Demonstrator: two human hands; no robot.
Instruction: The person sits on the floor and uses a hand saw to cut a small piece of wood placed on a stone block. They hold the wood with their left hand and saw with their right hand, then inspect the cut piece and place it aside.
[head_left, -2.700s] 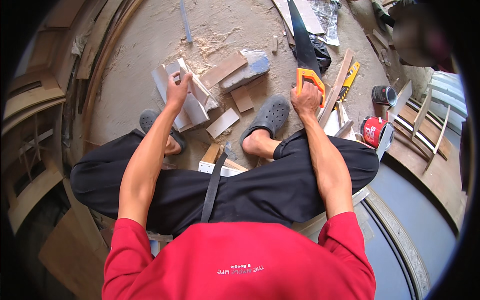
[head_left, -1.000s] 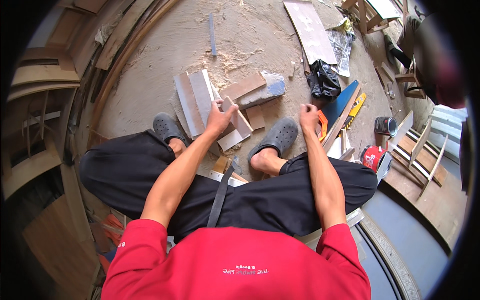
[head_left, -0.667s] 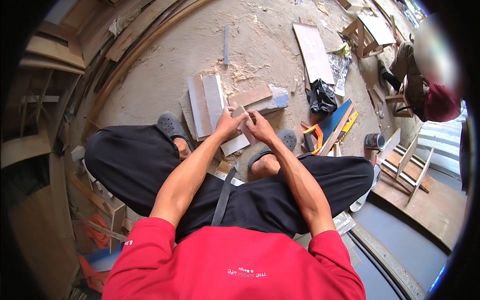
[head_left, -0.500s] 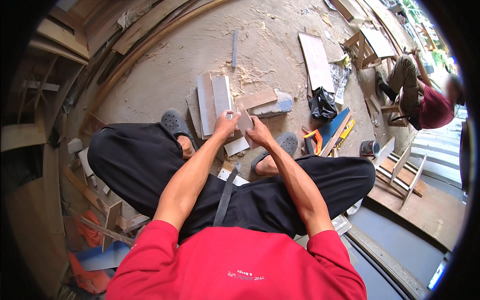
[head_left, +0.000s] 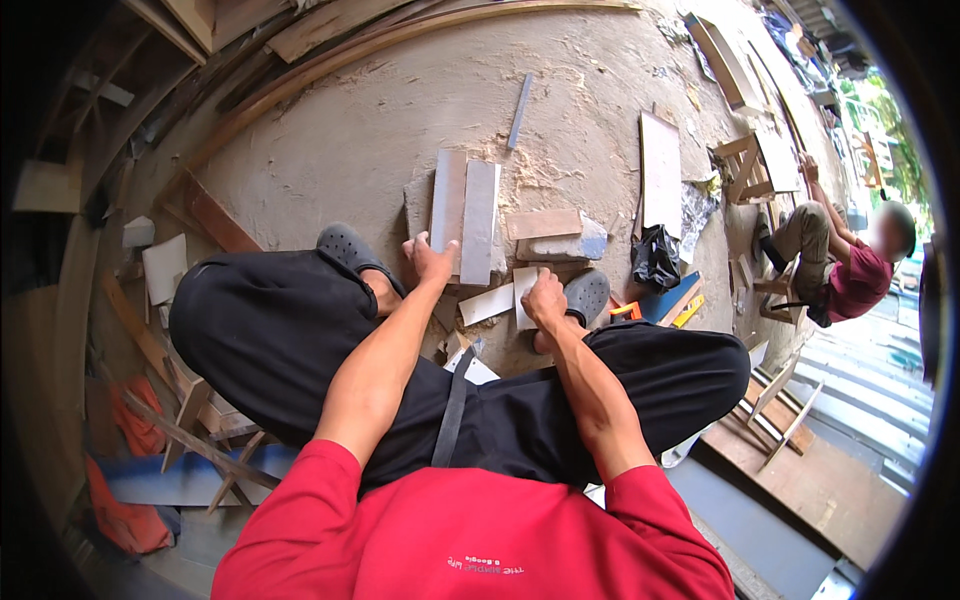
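Observation:
Two narrow boards lie side by side on a block on the ground before me: a pinkish wooden board (head_left: 449, 190) and a grey board (head_left: 480, 215). My left hand (head_left: 430, 261) is at the near left end of the pinkish board, thumb over its top and fingers along its outer edge. My right hand (head_left: 545, 299) is closed on a small pale wooden piece (head_left: 524, 290), held low beside my shoe. A white strip (head_left: 488, 305) lies between the hands. Beyond my right hand, a short wooden offcut (head_left: 543, 223) rests against a grey block (head_left: 578, 243).
A handsaw (head_left: 668, 298) with an orange handle and a yellow level (head_left: 688, 311) lie right of my shoe. A black plastic bag (head_left: 655, 257) sits by a long board (head_left: 660, 170). A co-worker (head_left: 850, 250) sits at the far right. Timber (head_left: 330, 62) lines the left.
My hands have moved apart: the left onto the pinkish board, the right lower with the small piece. The view has shifted, and the two boards have changed their alignment.

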